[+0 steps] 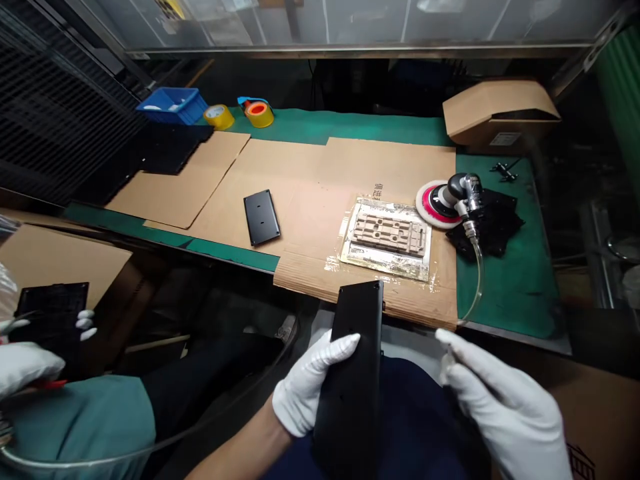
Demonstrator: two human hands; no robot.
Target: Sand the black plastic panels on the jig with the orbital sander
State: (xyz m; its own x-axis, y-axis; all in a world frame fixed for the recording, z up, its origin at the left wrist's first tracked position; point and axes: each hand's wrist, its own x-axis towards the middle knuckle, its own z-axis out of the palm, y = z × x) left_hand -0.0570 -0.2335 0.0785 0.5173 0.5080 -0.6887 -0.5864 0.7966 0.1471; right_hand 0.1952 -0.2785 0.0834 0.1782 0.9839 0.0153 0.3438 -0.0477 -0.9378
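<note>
My gloved left hand (pixel 320 377) grips a long black plastic panel (pixel 357 333), thumb across its face, and holds it tilted in front of my lap. To its right, apart from the panel, is my gloved right hand (pixel 495 400). Its thumb and forefinger are pinched together; what they hold, if anything, is too blurred to name. Ahead on the table lies a fixture (pixel 390 237) with a tan slotted block on a metal plate, taped down. Beside it rests an air polisher (pixel 450 200) with a white and red pad. A second black panel (pixel 262 217) lies further left on the cardboard.
Cardboard sheets (pixel 295 160) cover much of the green table (pixel 515 280). At the back are a blue bin (pixel 175 105), tape rolls (pixel 219 117) and a cardboard box (pixel 500 113). A hose (pixel 479 280) runs from the polisher. On the left, a co-worker's gloved hand (pixel 30 370) is near another black part.
</note>
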